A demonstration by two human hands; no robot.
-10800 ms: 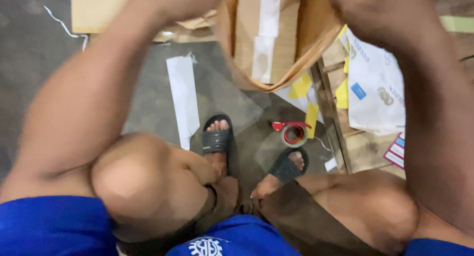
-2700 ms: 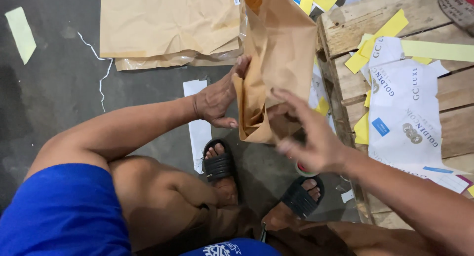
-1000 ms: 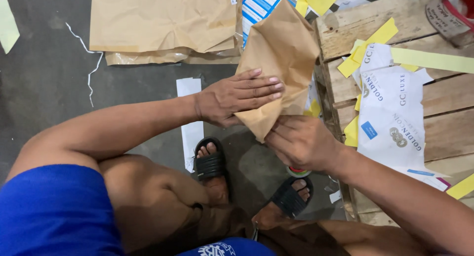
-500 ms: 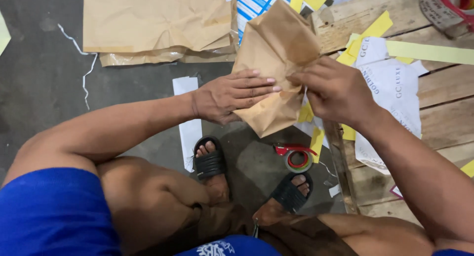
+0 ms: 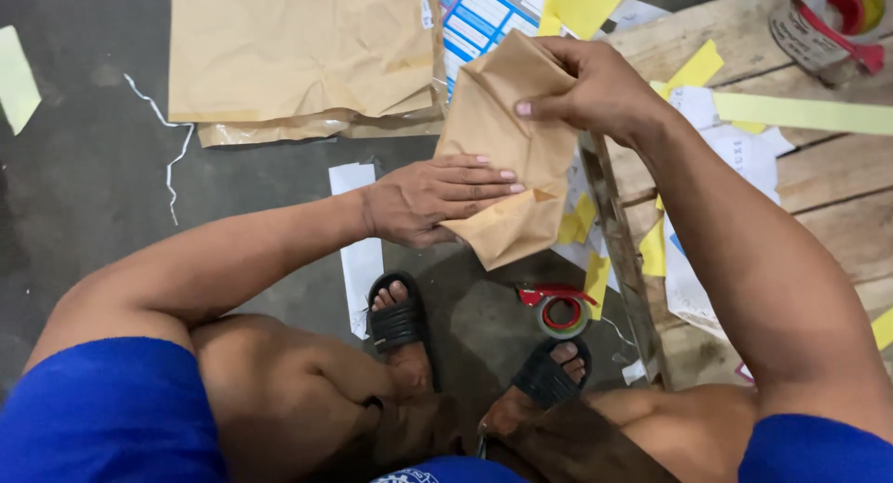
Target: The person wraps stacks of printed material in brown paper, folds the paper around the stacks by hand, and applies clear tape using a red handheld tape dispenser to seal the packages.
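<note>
I hold a crumpled brown paper bag (image 5: 507, 143) up in front of me with both hands. My left hand (image 5: 433, 199) lies flat against its lower left side, fingers stretched across the paper. At the bag's upper right corner my right hand (image 5: 595, 87) pinches the folded top. The bag hangs above the edge of a wooden pallet (image 5: 819, 190).
Flat brown paper sheets (image 5: 298, 55) lie on the dark floor ahead. Yellow strips (image 5: 800, 111) and printed white bags (image 5: 735, 157) cover the pallet. A red tape dispenser (image 5: 558, 306) sits by my sandalled feet, another tape roll (image 5: 828, 22) at top right. A white strip (image 5: 358, 250) lies on the floor.
My right hand has climbed from the bag's lower right side to its top corner. The bag has been folded tighter. My left hand stays flat on it.
</note>
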